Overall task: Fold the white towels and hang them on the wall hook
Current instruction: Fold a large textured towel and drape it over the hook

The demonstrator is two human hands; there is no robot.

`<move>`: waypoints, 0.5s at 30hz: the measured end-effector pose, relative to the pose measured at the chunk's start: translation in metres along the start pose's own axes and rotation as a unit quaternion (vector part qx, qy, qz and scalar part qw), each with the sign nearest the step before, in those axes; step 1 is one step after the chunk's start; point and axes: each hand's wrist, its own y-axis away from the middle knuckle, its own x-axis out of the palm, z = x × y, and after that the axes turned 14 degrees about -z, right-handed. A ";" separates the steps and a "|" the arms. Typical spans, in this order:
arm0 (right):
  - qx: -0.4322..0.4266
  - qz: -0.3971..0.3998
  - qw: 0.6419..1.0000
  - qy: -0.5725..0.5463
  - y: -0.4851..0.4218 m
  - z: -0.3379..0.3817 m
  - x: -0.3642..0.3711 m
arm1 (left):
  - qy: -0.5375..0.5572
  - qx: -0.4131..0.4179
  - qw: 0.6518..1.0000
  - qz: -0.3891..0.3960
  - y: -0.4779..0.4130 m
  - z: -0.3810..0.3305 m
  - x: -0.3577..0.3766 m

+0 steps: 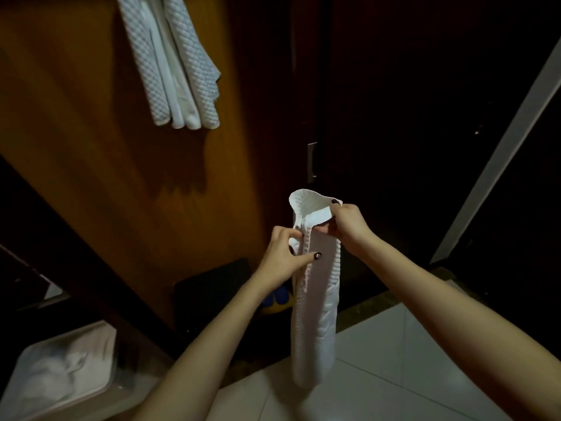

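Note:
A white textured towel (314,314), folded into a long narrow strip, hangs down in front of me at the centre. My right hand (347,221) pinches its curled top end. A little lower on the strip's left edge, my left hand (283,258) grips it with fingers and thumb. Several white towels (173,62) hang folded against the orange-brown wooden wall at the upper left; the hook that holds them is out of frame.
A clear plastic bin (27,354) with white cloth inside stands at the lower left. A dark box (212,287) and a blue and yellow object (277,302) lie on the floor by the wall. Dark cabinet doors fill the right. White floor tiles (394,360) spread below.

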 end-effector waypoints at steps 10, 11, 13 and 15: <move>-0.092 -0.071 0.993 0.015 0.009 0.009 0.026 | 0.004 0.077 0.985 -0.154 -0.014 0.054 -0.033; -0.097 -0.077 0.992 0.017 0.006 0.011 0.026 | 0.021 0.074 0.985 -0.155 -0.017 0.056 -0.038; -0.109 -0.091 0.989 0.026 0.004 0.013 0.027 | 0.060 0.060 0.984 -0.155 -0.023 0.057 -0.044; -0.154 -0.120 0.977 0.085 0.003 0.013 0.025 | 0.105 0.042 0.982 -0.148 -0.028 0.053 -0.049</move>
